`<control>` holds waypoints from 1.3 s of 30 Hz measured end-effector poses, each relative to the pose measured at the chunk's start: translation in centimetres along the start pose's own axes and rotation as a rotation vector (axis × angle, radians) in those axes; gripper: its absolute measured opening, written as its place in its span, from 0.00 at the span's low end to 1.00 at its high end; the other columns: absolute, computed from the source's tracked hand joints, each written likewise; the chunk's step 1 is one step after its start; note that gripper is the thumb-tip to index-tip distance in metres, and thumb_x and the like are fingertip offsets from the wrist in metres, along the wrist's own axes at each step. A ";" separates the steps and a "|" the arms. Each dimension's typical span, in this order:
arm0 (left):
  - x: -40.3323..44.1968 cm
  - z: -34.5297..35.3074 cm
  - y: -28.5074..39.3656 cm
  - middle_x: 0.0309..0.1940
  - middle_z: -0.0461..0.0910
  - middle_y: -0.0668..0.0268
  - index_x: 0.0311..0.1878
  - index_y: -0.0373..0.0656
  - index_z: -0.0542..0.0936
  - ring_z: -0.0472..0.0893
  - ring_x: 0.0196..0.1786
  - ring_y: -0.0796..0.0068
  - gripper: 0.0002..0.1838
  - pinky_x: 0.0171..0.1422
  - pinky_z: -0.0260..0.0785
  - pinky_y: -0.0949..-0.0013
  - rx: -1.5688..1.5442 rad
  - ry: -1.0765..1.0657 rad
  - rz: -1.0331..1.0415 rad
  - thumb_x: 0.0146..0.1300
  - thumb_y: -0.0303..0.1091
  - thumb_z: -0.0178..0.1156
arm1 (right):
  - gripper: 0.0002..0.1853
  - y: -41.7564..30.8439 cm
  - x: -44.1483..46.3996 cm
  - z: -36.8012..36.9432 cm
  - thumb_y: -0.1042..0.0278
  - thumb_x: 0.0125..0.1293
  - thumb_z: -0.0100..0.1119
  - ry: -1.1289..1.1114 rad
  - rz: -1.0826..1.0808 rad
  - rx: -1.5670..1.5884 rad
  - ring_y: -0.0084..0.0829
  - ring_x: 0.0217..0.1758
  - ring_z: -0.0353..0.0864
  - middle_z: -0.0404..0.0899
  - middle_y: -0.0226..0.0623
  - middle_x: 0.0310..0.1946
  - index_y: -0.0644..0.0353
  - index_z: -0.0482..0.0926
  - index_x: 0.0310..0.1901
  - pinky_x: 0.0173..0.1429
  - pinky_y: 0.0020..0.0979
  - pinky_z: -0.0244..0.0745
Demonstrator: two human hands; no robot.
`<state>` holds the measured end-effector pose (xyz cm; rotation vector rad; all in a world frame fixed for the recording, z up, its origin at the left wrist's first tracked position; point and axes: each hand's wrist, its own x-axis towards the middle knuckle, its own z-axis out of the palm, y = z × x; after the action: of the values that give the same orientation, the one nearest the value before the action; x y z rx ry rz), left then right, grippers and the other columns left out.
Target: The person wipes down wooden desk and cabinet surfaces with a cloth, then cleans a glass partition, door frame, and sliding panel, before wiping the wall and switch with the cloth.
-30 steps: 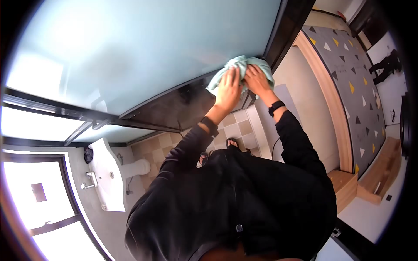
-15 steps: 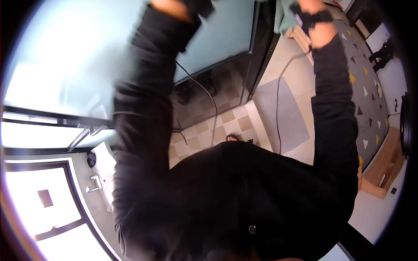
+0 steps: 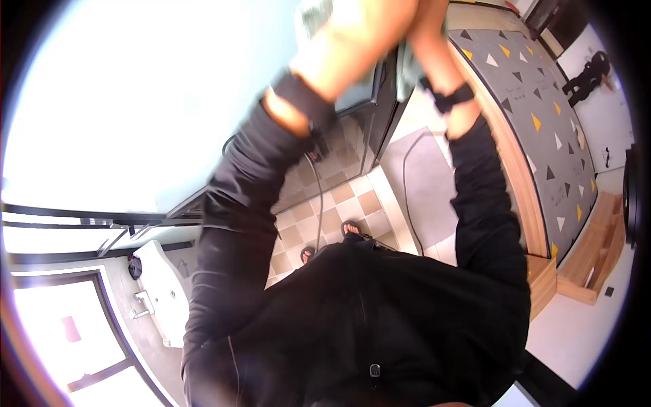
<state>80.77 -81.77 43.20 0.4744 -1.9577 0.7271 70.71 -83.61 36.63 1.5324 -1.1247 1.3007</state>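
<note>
My left hand and my right hand are raised close together at the top edge of the view, in front of the frosted glass panel. A pale green cloth hangs by my right hand, which appears closed on it. More green cloth shows beyond my left hand. Blur and the frame edge hide the left fingers, so their grip is unclear. Black straps circle both wrists below the hands.
Dark cables hang down either side of my body. My feet stand on checkered tiles, beside a raised sill and grey mat. A wood-framed bed lies right; a washbasin is at left.
Both hands have come together at the top, my left hand moving right and my right hand moving left with the green cloth. The view has shifted, and both feet now show.
</note>
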 end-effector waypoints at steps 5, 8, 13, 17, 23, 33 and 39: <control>-19.2 5.1 6.1 0.63 0.57 0.55 0.60 0.36 0.63 0.59 0.65 0.59 0.32 0.67 0.53 0.63 -0.199 -0.443 -0.068 0.47 0.30 0.54 | 0.34 -3.4 -23.1 1.6 0.52 0.59 0.48 -0.376 0.287 0.109 0.50 0.63 0.57 0.60 0.52 0.60 0.64 0.56 0.62 0.64 0.53 0.48; -28.9 6.2 9.6 0.66 0.51 0.58 0.63 0.37 0.58 0.55 0.68 0.65 0.33 0.70 0.47 0.64 -0.136 -0.835 -0.067 0.51 0.32 0.51 | 0.32 -6.5 -33.2 0.0 0.53 0.59 0.48 -0.596 0.360 0.112 0.47 0.63 0.58 0.61 0.50 0.59 0.64 0.58 0.61 0.64 0.50 0.49; -30.1 3.2 10.1 0.66 0.51 0.54 0.61 0.32 0.59 0.55 0.67 0.61 0.32 0.70 0.47 0.63 -0.228 -0.805 -0.194 0.53 0.32 0.53 | 0.29 -9.9 -33.9 -0.4 0.57 0.60 0.47 -0.554 0.626 0.339 0.46 0.62 0.58 0.61 0.49 0.58 0.65 0.59 0.61 0.65 0.46 0.50; -24.4 -0.1 7.5 0.64 0.56 0.53 0.58 0.30 0.63 0.59 0.65 0.58 0.28 0.68 0.52 0.61 -0.277 -0.540 -0.373 0.54 0.33 0.54 | 0.29 -12.2 -30.8 0.5 0.58 0.61 0.46 -0.535 0.654 0.510 0.46 0.64 0.56 0.59 0.48 0.60 0.64 0.57 0.61 0.66 0.45 0.48; -24.7 -5.9 4.1 0.63 0.57 0.55 0.54 0.31 0.66 0.61 0.63 0.57 0.25 0.65 0.53 0.57 -0.190 -0.515 -0.562 0.54 0.33 0.55 | 0.29 -19.9 -29.6 1.9 0.60 0.63 0.45 -0.648 0.667 0.805 0.45 0.66 0.52 0.55 0.47 0.63 0.64 0.55 0.63 0.68 0.42 0.45; -42.8 -22.3 -0.8 0.55 0.62 0.40 0.53 0.28 0.65 0.63 0.56 0.41 0.25 0.61 0.54 0.50 0.118 -0.518 -0.975 0.55 0.33 0.56 | 0.23 -39.4 -23.2 2.6 0.61 0.59 0.47 -0.708 0.234 0.939 0.44 0.61 0.61 0.65 0.45 0.56 0.59 0.65 0.55 0.64 0.41 0.54; -49.2 -31.7 -5.7 0.60 0.56 0.39 0.59 0.25 0.58 0.57 0.63 0.40 0.29 0.66 0.48 0.51 0.229 -0.421 -1.063 0.60 0.35 0.53 | 0.21 -51.1 -23.4 3.9 0.61 0.57 0.47 -1.210 0.048 0.949 0.41 0.59 0.65 0.67 0.43 0.56 0.56 0.69 0.53 0.63 0.39 0.57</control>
<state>127.78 -63.68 12.78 1.7348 -1.6309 0.1437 119.30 -70.67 11.19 3.2574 -1.2346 0.8794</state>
